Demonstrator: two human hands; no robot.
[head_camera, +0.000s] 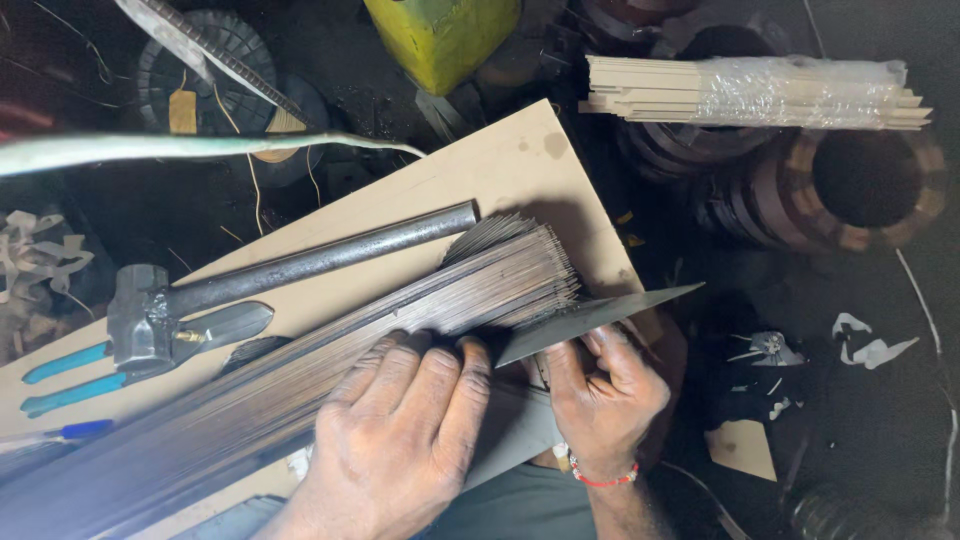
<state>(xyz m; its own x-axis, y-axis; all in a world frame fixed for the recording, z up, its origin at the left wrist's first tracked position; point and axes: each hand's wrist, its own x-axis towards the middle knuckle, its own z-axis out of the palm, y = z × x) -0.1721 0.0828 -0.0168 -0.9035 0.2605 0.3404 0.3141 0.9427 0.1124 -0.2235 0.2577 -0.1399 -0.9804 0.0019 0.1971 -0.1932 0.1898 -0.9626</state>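
The left hand (405, 440) lies nearest the lens, low in the centre of the frame, its fingers spread flat and pressing down on a long bundle of thin metal strips (330, 350). The bundle runs on a slant from the lower left corner up to the middle of the frame, where its ends fan out slightly. Just to the right, the right hand (600, 395) grips a flat, pointed metal blade (590, 318), fingers curled around its lower edge and thumb on top; a red bead bracelet (603, 478) circles that wrist. The blade's edge touches the fanned ends of the strips, its tip pointing to the right.

Strips and hands rest on a pale wooden board (520, 170) lying slantwise. On the board, above the bundle, lies a hammer (290, 270) with a dark metal handle, its head at the left. Just below the head sit pliers with blue grips (120, 370). In the upper right of the frame lies a pack of pale sticks wrapped in clear film (750, 92), and a yellow container (445, 35) stands at the top centre.
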